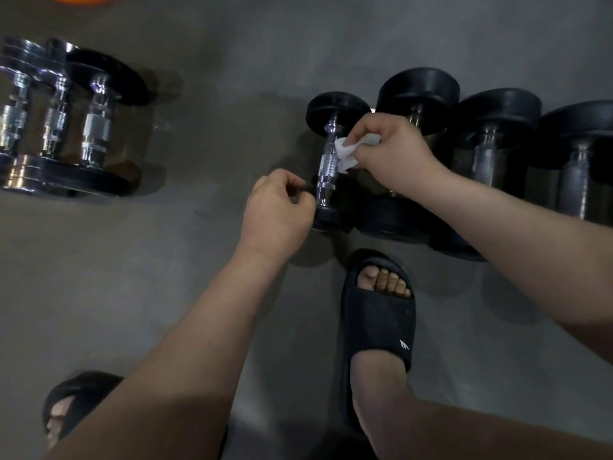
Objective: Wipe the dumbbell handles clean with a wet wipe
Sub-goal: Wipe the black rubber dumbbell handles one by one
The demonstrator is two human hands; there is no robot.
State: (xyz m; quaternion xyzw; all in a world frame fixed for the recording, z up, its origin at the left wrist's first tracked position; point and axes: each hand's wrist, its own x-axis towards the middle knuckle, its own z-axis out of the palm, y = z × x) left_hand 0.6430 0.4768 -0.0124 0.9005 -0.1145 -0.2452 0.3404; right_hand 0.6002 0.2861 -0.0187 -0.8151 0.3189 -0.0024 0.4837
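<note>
Right hand (393,154) pinches white wipe (344,157) against dumbbell handle (326,167). Left hand (277,209) beside near weight (331,220), fingers curled, holding nothing.

Grey floor (215,94). Right hand (394,154) pinches a crumpled white wet wipe (348,152) against the right side of the knurled chrome handle (326,166) of the small dumbbell (336,107). This is the leftmost in a row with larger dumbbells (497,107). Left hand (278,210) has its fingers curled with nothing seen in them, just beside the small dumbbell's near head. Three chrome dumbbells (96,121) lie far left. Black slide sandal (378,313) near.
</note>
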